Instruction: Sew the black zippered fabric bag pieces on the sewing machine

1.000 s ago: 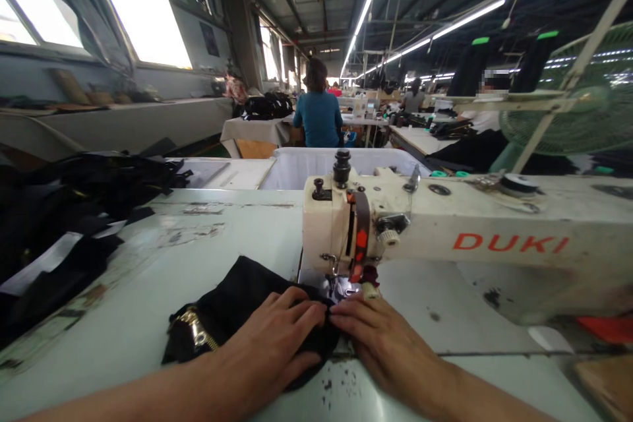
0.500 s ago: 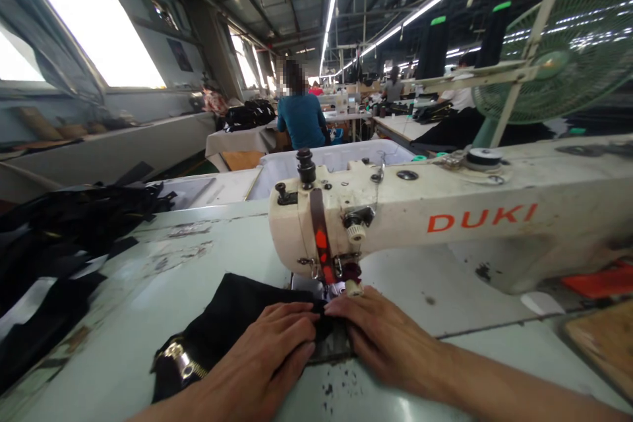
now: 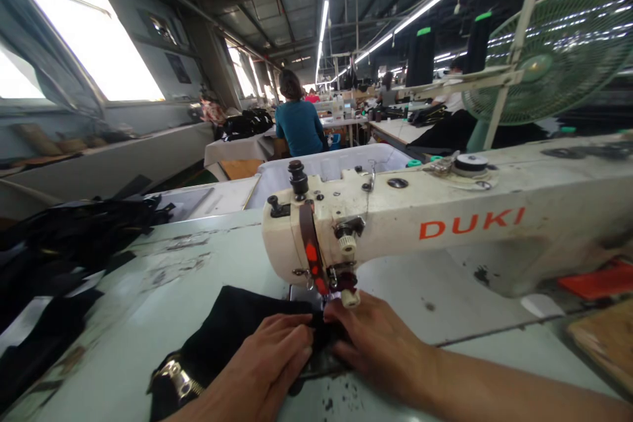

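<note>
Hands (image 3: 380, 346) at edge of black fabric (image 3: 237, 316)

Hands (image 3: 380, 343) nearer the presser foot (image 3: 330, 297)

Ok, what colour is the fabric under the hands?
The fabric is black; the head view shows it best.

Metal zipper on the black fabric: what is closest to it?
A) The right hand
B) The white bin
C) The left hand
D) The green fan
C. The left hand rests on the black fabric right beside the metal zipper, while the right hand sits farther off at the sewing machine.
</note>
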